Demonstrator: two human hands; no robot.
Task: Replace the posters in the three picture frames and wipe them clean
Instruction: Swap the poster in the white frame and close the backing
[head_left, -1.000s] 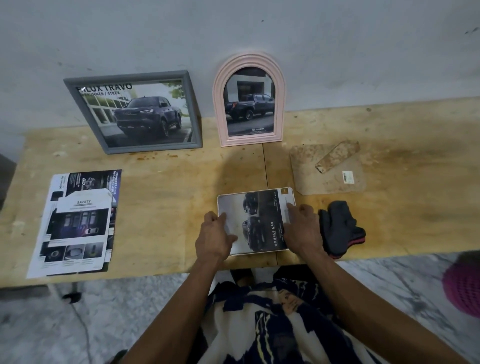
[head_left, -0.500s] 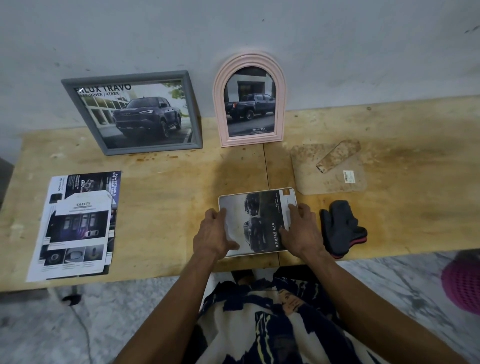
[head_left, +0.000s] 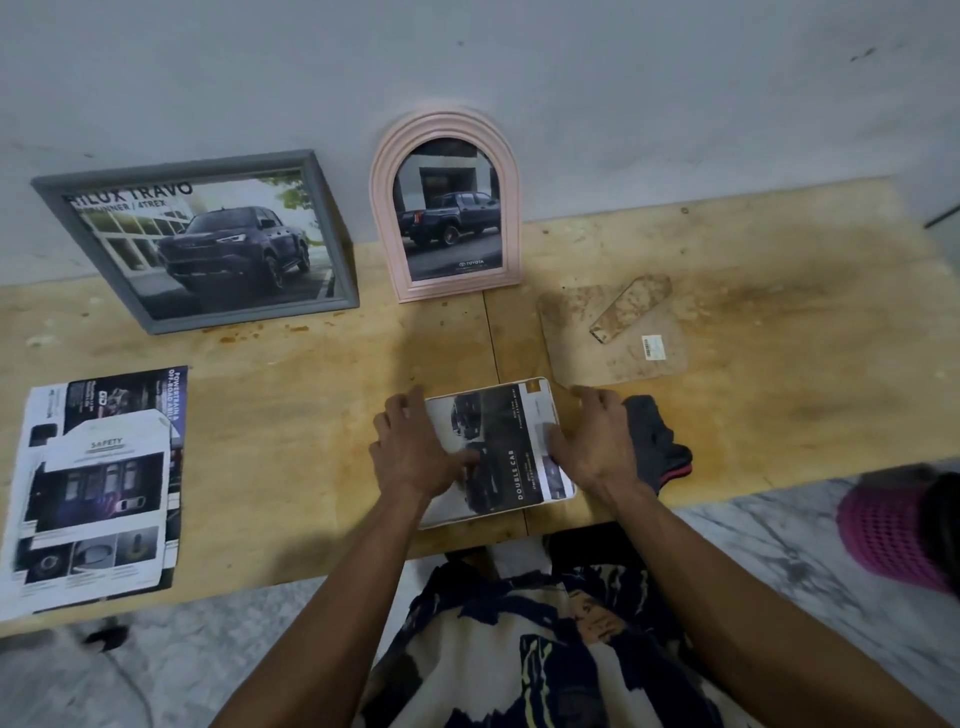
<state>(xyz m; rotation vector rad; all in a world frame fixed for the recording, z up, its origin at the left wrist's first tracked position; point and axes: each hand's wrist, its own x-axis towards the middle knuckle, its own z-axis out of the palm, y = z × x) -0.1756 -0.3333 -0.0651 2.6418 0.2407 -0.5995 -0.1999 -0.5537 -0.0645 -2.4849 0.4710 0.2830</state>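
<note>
While flat — hands (head_left: 415, 452) on poster (head_left: 498, 447)

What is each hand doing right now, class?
Left hand: open, fingers pressing flat on the white-framed poster.
Right hand: open, fingers resting on the same frame's right edge.

The left hand (head_left: 415, 452) covers the near-left part of the white frame (head_left: 498, 447), and the right hand (head_left: 597, 447) hides its right edge and part of the dark cloth (head_left: 657, 447). The fine print on the stacked posters (head_left: 98, 488) is too small to read. The pink mesh object (head_left: 898, 535) is cut off at the right edge.
</note>
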